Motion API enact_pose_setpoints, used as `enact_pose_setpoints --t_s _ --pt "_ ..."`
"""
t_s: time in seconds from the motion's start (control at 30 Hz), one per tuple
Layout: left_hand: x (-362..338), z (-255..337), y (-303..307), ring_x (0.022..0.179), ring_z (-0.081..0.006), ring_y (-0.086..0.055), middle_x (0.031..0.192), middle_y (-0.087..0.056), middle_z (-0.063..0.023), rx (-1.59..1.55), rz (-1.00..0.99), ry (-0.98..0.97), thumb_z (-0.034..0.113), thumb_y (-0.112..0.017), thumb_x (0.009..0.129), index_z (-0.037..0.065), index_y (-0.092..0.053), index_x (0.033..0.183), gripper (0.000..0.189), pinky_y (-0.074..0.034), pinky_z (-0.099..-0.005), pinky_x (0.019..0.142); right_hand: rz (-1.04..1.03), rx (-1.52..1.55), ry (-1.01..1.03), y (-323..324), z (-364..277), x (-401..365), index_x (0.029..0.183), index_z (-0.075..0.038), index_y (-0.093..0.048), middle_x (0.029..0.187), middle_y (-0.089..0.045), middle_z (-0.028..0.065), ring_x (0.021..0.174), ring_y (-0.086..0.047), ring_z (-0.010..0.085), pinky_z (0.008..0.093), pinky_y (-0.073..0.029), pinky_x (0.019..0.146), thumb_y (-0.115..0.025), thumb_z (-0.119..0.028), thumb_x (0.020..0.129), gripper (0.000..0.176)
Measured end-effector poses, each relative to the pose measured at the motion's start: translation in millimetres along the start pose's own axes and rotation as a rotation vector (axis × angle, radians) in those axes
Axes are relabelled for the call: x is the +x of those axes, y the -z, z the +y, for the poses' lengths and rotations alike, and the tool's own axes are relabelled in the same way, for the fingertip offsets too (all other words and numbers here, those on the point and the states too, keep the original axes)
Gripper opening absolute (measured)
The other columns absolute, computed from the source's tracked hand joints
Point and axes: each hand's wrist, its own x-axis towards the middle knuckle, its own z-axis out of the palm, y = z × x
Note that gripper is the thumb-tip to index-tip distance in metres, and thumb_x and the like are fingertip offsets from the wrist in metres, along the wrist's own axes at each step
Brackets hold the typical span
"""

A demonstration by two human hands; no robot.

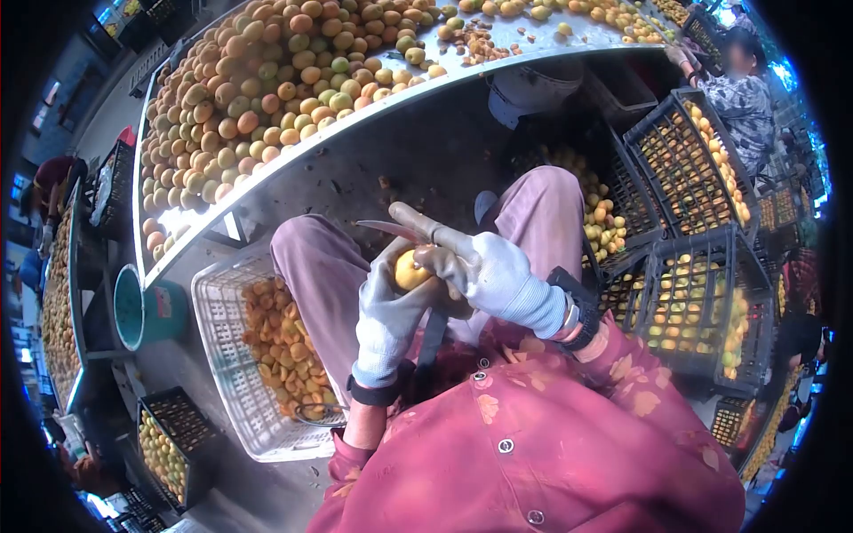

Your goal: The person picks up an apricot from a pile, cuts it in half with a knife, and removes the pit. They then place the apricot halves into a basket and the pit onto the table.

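Both hands wear pale gloves with grey, stained fingers and meet above my lap. My left hand [388, 306] is closed round a yellow fruit [411, 270]. My right hand [480, 266] is closed on a knife, its fingers against the fruit's right side. The knife's blade [391, 229] points left over the top of the fruit. Most of the knife's handle is hidden by the fingers. Left of my knees, a white basket [216, 329] holds many orange fruit halves [283, 351].
A metal table [293, 138] piled with whole fruit spans the front. Black crates [689, 169] of fruit stand at the right, near a seated person [742, 102]. A green bucket [169, 308] is left of the basket. Another crate [182, 444] stands lower left.
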Motion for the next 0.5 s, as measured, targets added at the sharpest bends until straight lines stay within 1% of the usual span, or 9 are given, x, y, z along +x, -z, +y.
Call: enact_pose_setpoints --t_s 0.07,0.17,0.2,0.27,0.33,0.37,0.43,0.47,0.5 --pt "-0.5 -7.6 1.8 0.095 -0.0157 -0.065 0.107 -0.067 -0.011 0.139 0.042 -0.111 0.009 -0.076 0.079 0.001 -0.056 0.126 0.052 -0.053 -0.0292 0.083 0.015 -0.106 0.001 -2.6 0.7 0.2 0.144 -0.027 -0.044 0.074 -0.063 0.023 0.061 -0.065 0.0366 0.0399 -0.051 0.055 -0.054 -0.038 0.097 0.05" --pt "-1.4 -6.4 4.8 0.091 -0.0194 -0.067 0.104 -0.067 -0.0119 0.173 0.021 -0.116 0.01 -0.077 0.077 0.0 -0.058 0.121 0.05 -0.053 -0.0315 0.08 0.038 -0.191 0.052 -10.1 11.0 0.7 0.144 -0.027 -0.044 0.073 -0.063 0.0228 0.061 -0.065 0.0362 0.0413 -0.051 0.055 -0.057 -0.037 0.095 0.051" --pt "-2.0 -5.5 5.7 0.091 -0.0194 -0.067 0.104 -0.067 -0.0119 0.17 0.02 -0.113 0.01 -0.077 0.077 0.0 -0.058 0.121 0.05 -0.053 -0.0315 0.08 0.073 -0.216 0.108 -13.2 14.2 0.4 0.144 -0.027 -0.045 0.072 -0.062 0.0221 0.061 -0.065 0.0363 0.0413 -0.05 0.054 -0.057 -0.035 0.095 0.051" --pt "-3.6 -4.4 7.1 0.086 -0.0137 -0.065 0.097 -0.068 -0.0094 0.339 0.024 -0.221 0.005 -0.076 0.075 -0.003 -0.058 0.118 0.047 -0.052 -0.0283 0.077 0.105 -0.242 0.162 -13.2 13.7 -1.3 0.144 -0.026 -0.045 0.07 -0.062 0.0214 0.061 -0.064 0.0363 0.0414 -0.05 0.053 -0.058 -0.034 0.095 0.051" --pt "-4.9 -8.3 7.5 0.086 -0.0141 -0.065 0.096 -0.068 -0.0101 0.394 0.033 -0.27 0.005 -0.077 0.074 -0.004 -0.058 0.116 0.047 -0.052 -0.0286 0.076 -0.078 -0.127 0.042 -6.7 8.9 -2.7 0.145 -0.022 -0.044 0.072 -0.065 0.0182 0.056 -0.066 0.0293 0.0394 -0.05 0.052 -0.057 -0.029 0.096 0.051" --pt "-6.2 -10.4 7.1 0.085 -0.0146 -0.065 0.096 -0.068 -0.0107 0.448 0.039 -0.319 0.006 -0.078 0.073 -0.004 -0.059 0.114 0.046 -0.052 -0.0289 0.075 -0.079 -0.126 0.036 -8.0 18.4 -1.0 0.145 -0.022 -0.044 0.072 -0.065 0.0182 0.056 -0.066 0.0293 0.0394 -0.05 0.052 -0.057 -0.029 0.096 0.051" --pt "-4.7 -12.1 9.7 0.085 -0.0138 -0.065 0.096 -0.068 -0.0088 0.378 -0.032 -0.261 0.006 -0.079 0.074 -0.004 -0.059 0.113 0.045 -0.052 -0.028 0.075 -0.18 0.205 0.272 -9.4 34.3 8.3 0.145 -0.016 -0.043 0.068 -0.065 0.0113 0.048 -0.059 0.0158 0.0324 -0.047 0.047 -0.054 -0.029 0.099 0.05" --pt "-4.9 -12.6 11.1 0.085 -0.013 -0.064 0.095 -0.068 -0.0069 0.311 -0.1 -0.205 0.007 -0.08 0.074 -0.003 -0.059 0.111 0.044 -0.052 -0.0272 0.074 -0.414 0.513 -0.117 1.5 31.7 2.5 0.147 -0.015 -0.04 0.061 -0.055 0.0026 0.046 -0.046 0.0056 0.024 -0.039 0.042 -0.051 -0.039 0.1 0.054" --pt "-5.5 -11.3 11.0 0.085 -0.013 -0.064 0.095 -0.068 -0.0069 0.313 -0.1 -0.203 0.007 -0.08 0.074 -0.003 -0.059 0.111 0.044 -0.052 -0.0272 0.074 -0.415 0.516 -0.118 7.9 25.9 -1.2 0.147 -0.015 -0.04 0.061 -0.055 0.0026 0.046 -0.046 0.0056 0.024 -0.039 0.042 -0.051 -0.039 0.1 0.054"
